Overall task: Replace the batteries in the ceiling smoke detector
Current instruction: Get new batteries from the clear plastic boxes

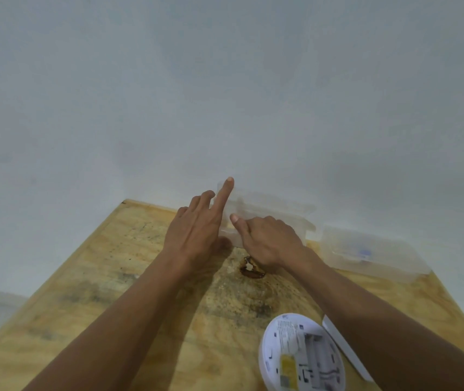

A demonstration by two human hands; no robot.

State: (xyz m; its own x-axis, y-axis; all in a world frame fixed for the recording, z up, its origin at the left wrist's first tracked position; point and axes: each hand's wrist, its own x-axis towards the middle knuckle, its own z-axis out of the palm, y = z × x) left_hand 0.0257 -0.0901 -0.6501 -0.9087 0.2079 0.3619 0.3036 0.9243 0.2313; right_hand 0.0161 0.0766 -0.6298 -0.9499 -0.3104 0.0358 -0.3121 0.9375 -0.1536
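At center frame, a person's left hand [197, 230], fingers spread, touches a clear plastic box [270, 218] at the far edge of a worn wooden table [84, 292]; the right hand [267, 241] curls against its front, grip unclear. The opened smoke detector [301, 354] lies lower right; another clear container [371, 252] sits right.

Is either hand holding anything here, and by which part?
Both hands are on the clear plastic container at its near left end. Motion blur hides whether either grips it. The smoke detector lies untouched.
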